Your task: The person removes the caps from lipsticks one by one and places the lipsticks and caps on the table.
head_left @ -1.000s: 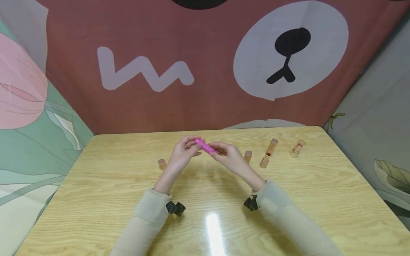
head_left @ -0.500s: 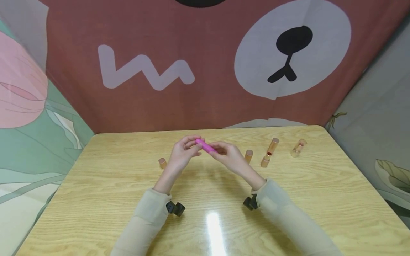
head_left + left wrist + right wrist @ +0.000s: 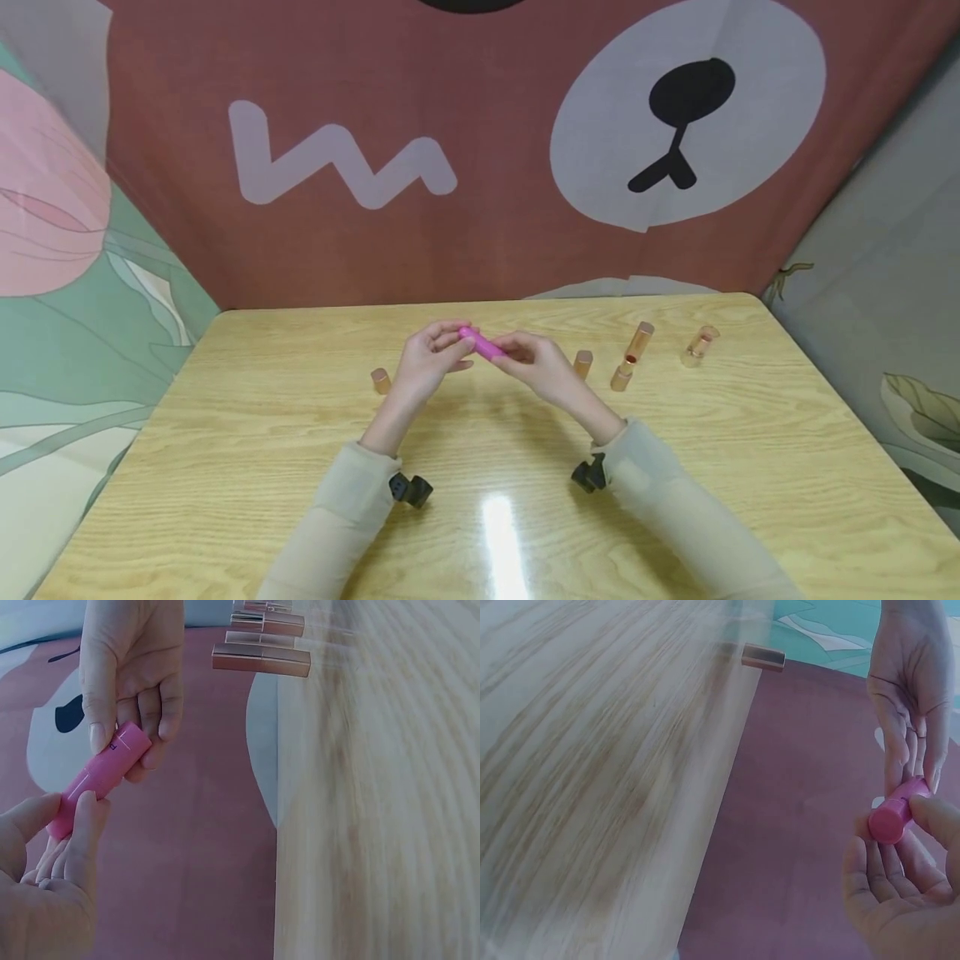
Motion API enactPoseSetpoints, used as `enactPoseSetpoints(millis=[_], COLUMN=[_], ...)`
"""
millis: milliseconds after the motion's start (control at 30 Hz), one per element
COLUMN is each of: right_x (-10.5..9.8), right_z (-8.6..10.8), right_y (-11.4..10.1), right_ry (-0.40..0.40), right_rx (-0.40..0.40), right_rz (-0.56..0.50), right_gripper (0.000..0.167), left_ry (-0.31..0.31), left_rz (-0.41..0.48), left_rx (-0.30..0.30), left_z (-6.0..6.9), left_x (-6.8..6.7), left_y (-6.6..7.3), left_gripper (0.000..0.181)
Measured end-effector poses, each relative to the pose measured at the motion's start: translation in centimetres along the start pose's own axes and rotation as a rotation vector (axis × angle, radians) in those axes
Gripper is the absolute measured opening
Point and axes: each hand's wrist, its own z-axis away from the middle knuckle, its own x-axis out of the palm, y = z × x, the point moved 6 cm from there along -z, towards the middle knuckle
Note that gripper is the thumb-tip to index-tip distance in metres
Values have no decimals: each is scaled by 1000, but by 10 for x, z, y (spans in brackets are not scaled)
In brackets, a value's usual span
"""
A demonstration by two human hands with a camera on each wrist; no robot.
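A pink lipstick tube (image 3: 482,343) is held above the table, slanting down to the right between both hands. My left hand (image 3: 427,360) pinches its upper-left end with thumb and fingers. At the other end, my right hand (image 3: 546,367) grips it between thumb and fingers. A seam crosses the tube (image 3: 97,776) and a small dark mark shows near one end in the left wrist view. In the right wrist view the tube's (image 3: 889,825) flat round end faces the camera. A rose-gold lipstick tube (image 3: 582,364) stands beyond my right wrist, partly hidden by it.
On the wooden table (image 3: 225,467), a short rose-gold cap (image 3: 381,381) stands left of my left wrist. To the right stand an uncapped rose-gold lipstick (image 3: 621,377), another rose-gold tube (image 3: 640,340) behind it, and a clear-and-gold lipstick (image 3: 699,346). A printed cloth (image 3: 337,258) hangs behind the table.
Both hands keep their hold on the pink tube, almost without motion. The head view has shifted very slightly.
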Motion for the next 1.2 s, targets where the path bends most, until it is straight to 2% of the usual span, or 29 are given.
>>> enactPoseSetpoints(millis=[267, 600, 833, 1033, 1200], right_x=[-8, -10, -11, -13, -16], right_z=[3, 3, 2, 4, 6], right_y=[15, 19, 22, 21, 21], right_ry=[33, 44, 45, 44, 58], right_rx=[67, 81, 105, 98, 115], right_rz=[21, -38, -57, -70, -66], right_gripper=[24, 29, 33, 36, 38], left_ry=[128, 118, 126, 141, 125], left_rz=[47, 37, 7, -7, -45], left_rx=[-10, -20, 7, -6, -18], left_z=[-3, -4, -4, -3, -1], left_x=[-16, -14, -15, -19, -21], left_y=[3, 4, 5, 4, 2], left_gripper=[35, 36, 36, 37, 38])
